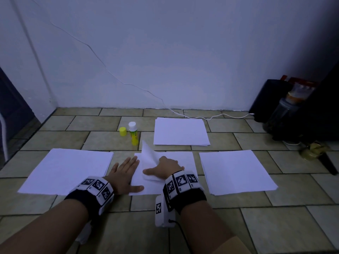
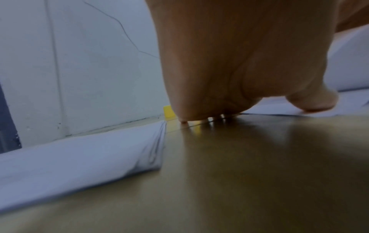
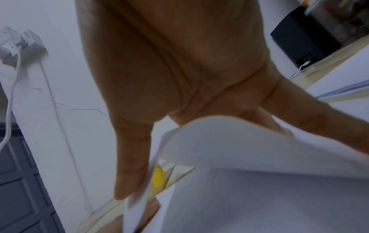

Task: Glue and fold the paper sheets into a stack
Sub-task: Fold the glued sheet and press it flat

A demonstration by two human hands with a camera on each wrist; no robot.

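Note:
A white paper sheet [image 1: 189, 162] lies on the tiled floor in front of me. Its left part is lifted into a standing flap [image 1: 148, 154]. My left hand [image 1: 126, 171] lies flat, fingers straight, with its thumb pressing the sheet's near left edge; the left wrist view shows that left hand [image 2: 229, 63] down on the floor. My right hand [image 1: 163, 167] holds the flap, thumb stretched across the paper. In the right wrist view the flap [image 3: 229, 141] bulges between the thumb and fingers of the right hand [image 3: 169, 63]. An open yellow glue stick [image 1: 133, 134] stands behind the sheet, its cap [image 1: 122, 131] beside it.
Three stacks of white paper lie around the sheet: one at the left [image 1: 69, 169], one at the right [image 1: 236, 171], one farther back [image 1: 180, 132]. A white cable [image 1: 201, 118] runs along the wall. A black box [image 1: 266, 99] and a jar [image 1: 286, 109] stand at the back right.

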